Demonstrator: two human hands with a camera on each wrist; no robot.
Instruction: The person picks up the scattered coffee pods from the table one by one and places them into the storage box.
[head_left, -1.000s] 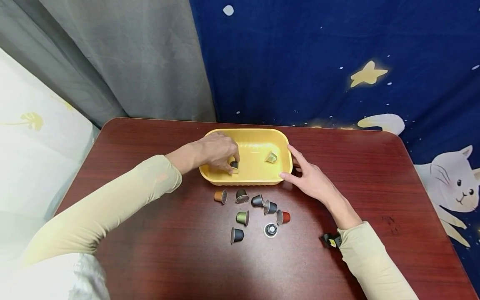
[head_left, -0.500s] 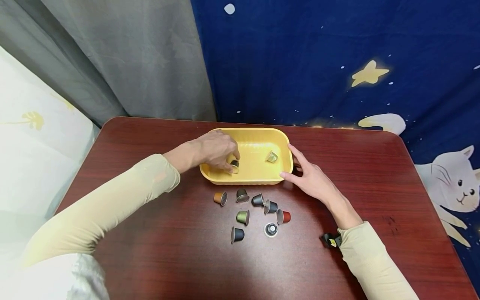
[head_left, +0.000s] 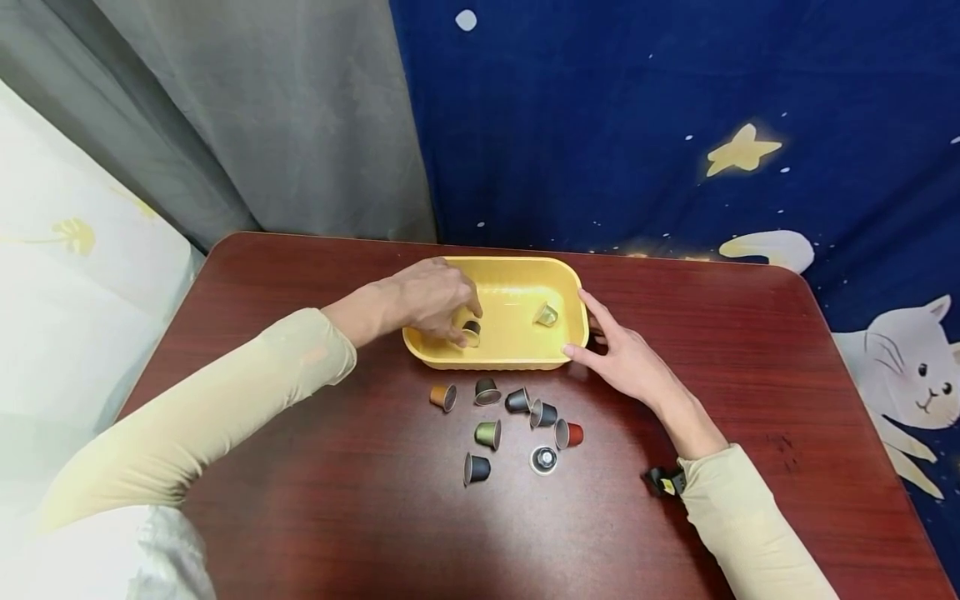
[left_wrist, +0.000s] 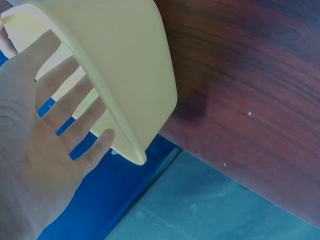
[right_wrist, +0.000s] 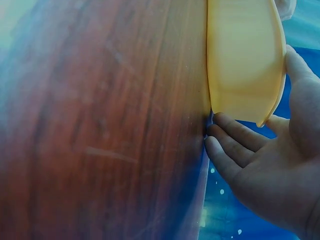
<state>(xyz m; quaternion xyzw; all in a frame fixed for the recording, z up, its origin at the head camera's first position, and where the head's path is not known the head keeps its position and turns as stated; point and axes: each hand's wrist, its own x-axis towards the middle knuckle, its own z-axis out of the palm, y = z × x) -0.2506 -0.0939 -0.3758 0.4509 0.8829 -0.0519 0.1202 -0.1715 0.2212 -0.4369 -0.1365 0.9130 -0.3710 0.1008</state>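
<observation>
A yellow plastic basin point(head_left: 517, 365) stands on the table. My left hand point(head_left: 431, 298) reaches over its left end, thumb and fingertips spread close around a dark coffee capsule point(head_left: 471, 333) lying on the basin floor. In the left wrist view the fingers point(left_wrist: 80, 107) extend loosely past the rim. My right hand point(head_left: 626, 354) braces the basin's right end. Its thumb touches the front corner of the rim, and the index finger lies along the side. The right wrist view shows its other fingers point(right_wrist: 232, 142) by the outer wall. A gold capsule point(head_left: 547, 314) lies in the basin's right half.
In front of the basin several capsules lie scattered, among them an orange one point(head_left: 443, 397), a green one point(head_left: 487, 434), a red one point(head_left: 570, 433) and a dark blue one point(head_left: 477, 469). One silver-rimmed capsule point(head_left: 543, 459) stands rim down. Curtains point(head_left: 562, 125) hang behind the table.
My left thumb and fingers have loosened from the dark capsule, which now rests on the basin floor. My right hand keeps its place at the basin's end. The head view has shifted slightly.
</observation>
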